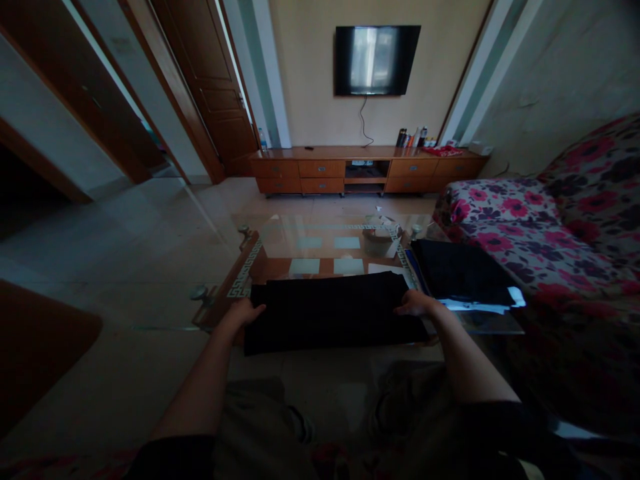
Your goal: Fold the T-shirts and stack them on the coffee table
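A folded black cloth (325, 313) lies across the near end of the glass coffee table (273, 240), its front edge hanging towards me. My left hand (245, 312) is closed at its left end, thumb on top and the other fingers mostly hidden. At the right end, my right hand (416, 303) grips the cloth in the same way, thumb pointing inward. To the right of that hand is a stack of folded dark clothes (463, 270), with something white and light blue showing underneath. The room is dim, so the kind of garment cannot be made out.
A flower-patterned sofa (520, 220) stands on the right. Beyond the table, a low wooden cabinet (320, 170) carries bottles (415, 139) under a wall television (376, 61). A small bin (379, 241) shows through the glass. A brown rounded furniture edge (45, 340) juts in at left.
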Demonstrator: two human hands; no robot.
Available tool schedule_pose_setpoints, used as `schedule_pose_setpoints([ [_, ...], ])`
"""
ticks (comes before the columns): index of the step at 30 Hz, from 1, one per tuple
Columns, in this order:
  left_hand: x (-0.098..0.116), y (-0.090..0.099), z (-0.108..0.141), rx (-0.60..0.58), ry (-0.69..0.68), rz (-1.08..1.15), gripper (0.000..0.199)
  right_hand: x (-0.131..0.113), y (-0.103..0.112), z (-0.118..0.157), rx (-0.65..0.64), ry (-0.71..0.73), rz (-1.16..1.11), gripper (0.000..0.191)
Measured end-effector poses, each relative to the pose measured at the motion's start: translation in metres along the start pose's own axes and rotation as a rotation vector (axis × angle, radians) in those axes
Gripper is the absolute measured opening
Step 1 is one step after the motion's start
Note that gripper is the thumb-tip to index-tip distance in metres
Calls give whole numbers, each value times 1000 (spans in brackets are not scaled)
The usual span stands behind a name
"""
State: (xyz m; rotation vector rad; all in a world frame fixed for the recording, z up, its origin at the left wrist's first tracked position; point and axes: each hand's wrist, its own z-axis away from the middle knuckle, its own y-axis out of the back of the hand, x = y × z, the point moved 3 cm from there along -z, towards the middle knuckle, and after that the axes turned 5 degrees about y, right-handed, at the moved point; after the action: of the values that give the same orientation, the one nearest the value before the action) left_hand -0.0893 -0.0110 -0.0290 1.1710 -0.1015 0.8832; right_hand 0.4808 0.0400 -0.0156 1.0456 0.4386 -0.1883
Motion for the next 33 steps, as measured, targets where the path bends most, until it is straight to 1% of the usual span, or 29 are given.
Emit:
schedule_pose_setpoints([
  [2, 2, -1, 1, 27, -21, -101, 32, -3, 0, 2, -44, -2, 26, 42],
  [4, 3, -3, 2, 18, -32, -179, 32, -5, 2, 3, -70, 5, 53, 41],
  [8, 3, -4, 1, -6, -57, -281, 36, -3, 8, 6, -46, -7, 54, 33],
  [10, 5, -3, -2, 20, -73, -310, 38, -1, 10, 7, -43, -14, 22, 32],
  [12, 9, -2, -5, 68, -95, -332, 38, 2, 11, 8, -56, -14, -3, 36],
  [16, 15, -2, -10, 131, -134, -384, 33, 2, 12, 11, -66, -1, 29, 43],
  [22, 11, -1, -9, 56, -104, -473, 39, -4, 12, 13, -102, -18, 90, 40],
  [25, 9, -2, -6, 53, -104, -508, 33, -5, 12, 12, -108, -21, 103, 38],
  [27, 11, -4, -3, 90, -99, -528, 29, -3, 11, 11, -108, -22, 112, 37],
  [28, 13, -4, 0, 149, -97, -536, 34, -2, 10, 10, -97, -23, 122, 36],
  [29, 16, -5, 4, 236, -105, -543, 44, -2, 10, 9, -59, -25, 134, 36],
  [30, 21, -5, 8, 339, -133, -546, 54, -3, 12, 8, 19, -27, 145, 36],
  [31, 28, -7, 12, 440, -187, -543, 61, -5, 15, 7, 138, -29, 156, 37],
  [32, 37, -10, 16, 523, -264, -535, 64, -8, 18, 6, 290, -28, 165, 37],
  [33, 46, -14, 19, 573, -356, -522, 64, -13, 22, 5, 456, -22, 170, 36],
])
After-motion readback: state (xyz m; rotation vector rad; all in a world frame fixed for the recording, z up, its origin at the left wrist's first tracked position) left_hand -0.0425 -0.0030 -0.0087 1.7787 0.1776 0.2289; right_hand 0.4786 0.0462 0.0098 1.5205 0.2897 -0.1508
